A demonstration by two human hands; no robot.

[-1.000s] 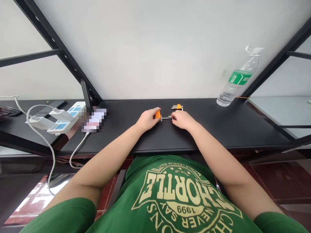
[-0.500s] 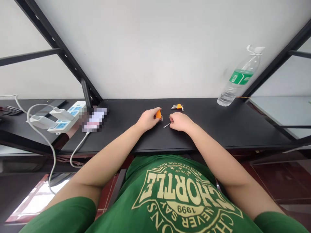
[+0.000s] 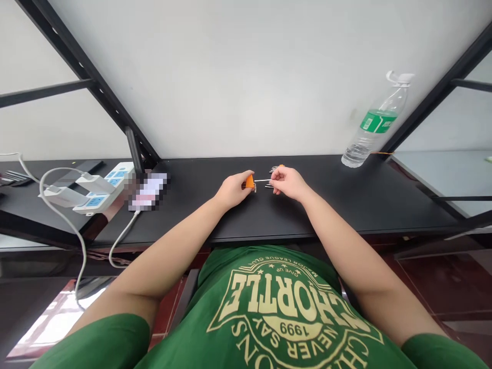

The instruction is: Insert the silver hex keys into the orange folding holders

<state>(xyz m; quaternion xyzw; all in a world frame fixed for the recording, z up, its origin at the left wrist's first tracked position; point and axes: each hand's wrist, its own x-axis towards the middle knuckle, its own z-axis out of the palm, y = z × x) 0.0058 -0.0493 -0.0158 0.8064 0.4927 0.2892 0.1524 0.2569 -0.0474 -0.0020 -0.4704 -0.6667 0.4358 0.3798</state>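
White wall (image 3: pixel 246 77): smooth and matt, filling twelve o'clock.
Black desk (image 3: pixel 200 218): flat, dark top with a straight front edge, meeting the wall.
Green shirt (image 3: pixel 282 307): soft cloth at six o'clock, with cream lettering.
Left hand (image 3: pixel 233 189) and arm: the forearm slants in from seven o'clock, elbow bent; thumb and fingers are clamped on the orange holder.
Right hand (image 3: pixel 289 183) and arm: the forearm slants in from five o'clock; the fingers curl, thumb and forefinger pinching the metal rod's end.
Clear bottle (image 3: pixel 371 128): ribbed plastic, green label, white looped cap, at two o'clock.
Power strip (image 3: pixel 104 188): white plastic, blue sockets, at nine o'clock.
Orange holder (image 3: pixel 250 181): small wedge at the dial's centre, at the left fingertips.
Second holder (image 3: pixel 281 165): orange, bearing slim rods, mostly hidden at the right hand's eleven o'clock.
Metal rod (image 3: pixel 263 180): thin, straight, shiny, bridging both hands, reaching the holder's three o'clock edge; whether seated, I cannot tell.
Lower rods (image 3: pixel 269 186): short metal ends just beneath the right fingertips; held or lying, I cannot tell.
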